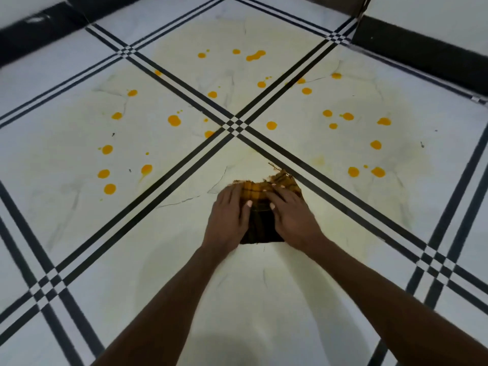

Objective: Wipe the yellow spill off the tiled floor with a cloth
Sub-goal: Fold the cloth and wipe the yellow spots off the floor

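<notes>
A dark checked cloth (261, 225), stained yellow along its frayed far edge, lies flat on the white tiled floor (264, 299) just below the crossing of the black tile lines. My left hand (228, 215) presses on its left side with straight fingers. My right hand (290, 212) presses on its right side the same way. Several orange-yellow spill drops (174, 120) dot the tiles to the left, ahead and to the right of the cloth, within a pale yellow smear.
Black double stripes (235, 126) cross the floor diagonally and meet ahead of the cloth. A black skirting (422, 48) runs along the walls at the back left and back right. A dark corner post (356, 6) stands at the top right.
</notes>
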{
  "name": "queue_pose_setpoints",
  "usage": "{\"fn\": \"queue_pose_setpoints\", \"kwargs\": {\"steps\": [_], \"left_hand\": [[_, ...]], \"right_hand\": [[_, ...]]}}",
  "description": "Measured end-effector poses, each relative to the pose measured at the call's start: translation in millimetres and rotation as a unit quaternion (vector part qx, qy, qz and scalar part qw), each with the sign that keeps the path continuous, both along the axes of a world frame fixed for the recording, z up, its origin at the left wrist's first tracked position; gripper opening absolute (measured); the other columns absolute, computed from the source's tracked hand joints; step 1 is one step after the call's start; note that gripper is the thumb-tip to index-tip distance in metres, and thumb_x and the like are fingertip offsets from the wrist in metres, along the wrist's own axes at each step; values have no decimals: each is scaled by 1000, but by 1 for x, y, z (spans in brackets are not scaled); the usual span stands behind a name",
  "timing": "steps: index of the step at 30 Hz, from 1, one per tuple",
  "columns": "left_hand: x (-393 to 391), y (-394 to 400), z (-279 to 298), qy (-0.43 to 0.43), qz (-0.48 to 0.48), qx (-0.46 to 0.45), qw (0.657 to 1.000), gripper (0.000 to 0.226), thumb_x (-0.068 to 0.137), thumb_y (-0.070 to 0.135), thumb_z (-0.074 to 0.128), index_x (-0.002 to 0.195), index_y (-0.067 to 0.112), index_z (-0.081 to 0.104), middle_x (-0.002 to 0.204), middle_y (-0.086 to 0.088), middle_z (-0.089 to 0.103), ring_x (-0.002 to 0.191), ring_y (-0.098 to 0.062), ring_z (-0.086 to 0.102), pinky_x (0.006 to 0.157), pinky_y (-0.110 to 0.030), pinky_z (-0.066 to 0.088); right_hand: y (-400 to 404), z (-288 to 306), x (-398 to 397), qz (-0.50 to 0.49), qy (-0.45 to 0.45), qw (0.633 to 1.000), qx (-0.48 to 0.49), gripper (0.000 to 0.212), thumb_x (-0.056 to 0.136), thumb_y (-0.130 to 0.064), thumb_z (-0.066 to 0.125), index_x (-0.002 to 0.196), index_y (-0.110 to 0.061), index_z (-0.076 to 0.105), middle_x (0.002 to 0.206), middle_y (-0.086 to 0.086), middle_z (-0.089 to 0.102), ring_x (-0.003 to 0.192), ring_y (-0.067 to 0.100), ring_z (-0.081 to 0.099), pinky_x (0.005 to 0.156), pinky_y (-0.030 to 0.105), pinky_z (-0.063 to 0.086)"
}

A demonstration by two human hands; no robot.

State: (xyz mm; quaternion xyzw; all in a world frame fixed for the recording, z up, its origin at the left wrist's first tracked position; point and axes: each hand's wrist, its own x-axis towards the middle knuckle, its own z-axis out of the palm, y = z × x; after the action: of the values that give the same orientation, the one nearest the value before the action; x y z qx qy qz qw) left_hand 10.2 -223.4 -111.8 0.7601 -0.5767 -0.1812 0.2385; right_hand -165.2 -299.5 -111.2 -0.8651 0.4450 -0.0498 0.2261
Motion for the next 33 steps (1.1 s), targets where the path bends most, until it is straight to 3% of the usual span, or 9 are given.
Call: {"fn": "queue_pose_setpoints", "kwargs": {"steps": [2, 5, 8, 10, 13, 19, 24, 28, 33], "left_hand": [[-11, -19, 5, -29, -34, 23, 999, 59, 105, 32, 51, 157, 12, 34, 159, -11, 41, 146, -29, 38, 120, -44, 36], [-17, -47, 18, -28, -23, 91, 995, 69, 97, 24, 65, 157, 12, 33, 152, -15, 44, 138, -33, 42, 113, -46, 41], [-15, -71, 31, -72, -43, 173, 981, 45, 91, 25, 72, 133, 16, 60, 128, -11, 62, 124, -31, 52, 100, -44, 44], [-15, -79, 42, -72, -45, 193, 978, 25, 90, 27, 73, 114, 20, 70, 119, -6, 64, 122, -29, 53, 100, -44, 41], [-17, -92, 66, 9, -44, 140, 989, 13, 89, 26, 74, 102, 25, 71, 117, -2, 62, 120, -26, 53, 105, -51, 42], [-41, -126, 120, 98, -139, -36, 985, 15, 86, 16, 73, 97, 23, 66, 81, 13, 65, 81, -13, 63, 86, -46, 55], [-56, -106, 104, 51, -186, -72, 979, 17, 87, 15, 69, 100, 26, 70, 89, 13, 70, 86, -14, 66, 89, -48, 55], [-60, -76, 67, -24, -265, 41, 963, 18, 91, 15, 68, 104, 25, 75, 101, 7, 75, 94, -16, 67, 89, -41, 55], [-57, -62, 35, 18, -198, 120, 973, 17, 98, 28, 65, 109, 17, 72, 108, 0, 71, 102, -19, 65, 87, -29, 50]], "right_hand": [[-18, 10, -8, -18, 11, 999, -24, 57, 100, -15, 56, 155, -24, 44, 159, 9, 41, 142, 33, 41, 111, 53, 47], [-43, 19, -8, 11, 50, 999, -3, 74, 98, -15, 63, 162, -28, 30, 167, 8, 25, 144, 36, 32, 113, 53, 45], [-60, 27, 0, 21, 123, 992, 18, 78, 97, -23, 68, 163, -30, 26, 158, 8, 42, 140, 33, 40, 113, 53, 40], [-63, 37, -7, 12, 155, 988, 24, 57, 98, -27, 66, 151, -29, 46, 143, 7, 56, 134, 31, 49, 111, 52, 34], [-66, 56, -34, -42, 111, 993, -25, 25, 99, -34, 64, 120, -22, 70, 121, 8, 59, 122, 33, 53, 100, 49, 39], [-92, 130, -84, -120, 11, 989, -83, 27, 91, -30, 75, 112, -14, 73, 121, 7, 60, 112, 35, 53, 88, 49, 50], [-74, 145, -105, -83, 146, 982, -85, 31, 89, -33, 75, 117, -23, 70, 114, 7, 66, 110, 35, 62, 88, 45, 52], [-41, 113, -117, -42, 303, 944, 125, 46, 95, -47, 64, 133, -22, 61, 127, 9, 64, 114, 29, 65, 92, 39, 52], [-37, 83, -121, -97, 185, 975, 77, 28, 103, -45, 56, 104, -18, 63, 112, 7, 65, 100, 25, 66, 80, 35, 50]]}}
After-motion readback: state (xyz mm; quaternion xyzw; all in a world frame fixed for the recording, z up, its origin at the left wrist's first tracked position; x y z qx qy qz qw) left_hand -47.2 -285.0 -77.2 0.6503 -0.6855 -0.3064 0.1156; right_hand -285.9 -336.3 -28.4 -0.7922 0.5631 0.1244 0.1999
